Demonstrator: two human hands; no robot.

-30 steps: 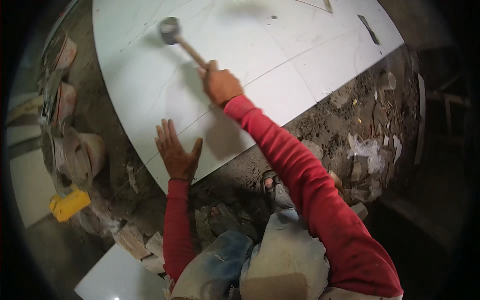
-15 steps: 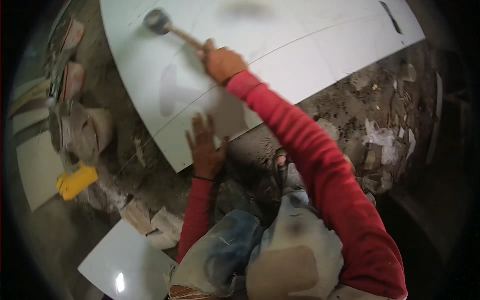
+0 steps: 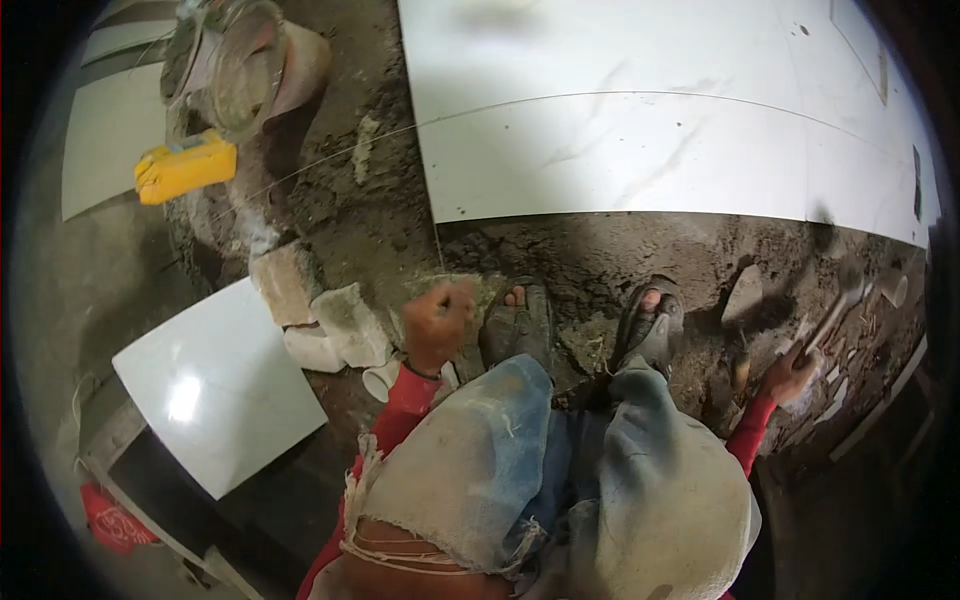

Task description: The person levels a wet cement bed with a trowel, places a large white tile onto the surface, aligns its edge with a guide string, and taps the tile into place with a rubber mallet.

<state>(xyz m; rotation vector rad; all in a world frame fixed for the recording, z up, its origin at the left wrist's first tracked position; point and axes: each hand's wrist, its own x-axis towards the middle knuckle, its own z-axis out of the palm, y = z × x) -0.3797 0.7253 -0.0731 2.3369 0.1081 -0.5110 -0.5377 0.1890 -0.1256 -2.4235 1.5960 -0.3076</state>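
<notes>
My right hand (image 3: 790, 374) grips the handle of a mallet (image 3: 828, 322) at the far right, over rubble-strewn ground. The mallet's head is blurred. Near my left shoe, my left hand (image 3: 438, 322) is closed, fingers curled together. A thin line runs from the tile's corner down to it; whatever the fingers hold is too small to make out. Ahead lies a large white tiled surface (image 3: 600, 160) with faint grey veins, its near edge bordering dark, rough mortar (image 3: 580, 245). A taut string (image 3: 320, 168) crosses the ground and the tiles.
A trowel (image 3: 743, 297) lies right of my right shoe (image 3: 650, 325). Left are a yellow tool (image 3: 186, 168), crusted buckets (image 3: 300, 70), broken blocks (image 3: 285, 284) and a loose glossy white tile (image 3: 225, 400). A red bag (image 3: 115, 520) sits at lower left.
My left hand has lifted off the tile, drawn back near my feet and closed. My right hand has carried the mallet off the tiles to the right. The view has shifted.
</notes>
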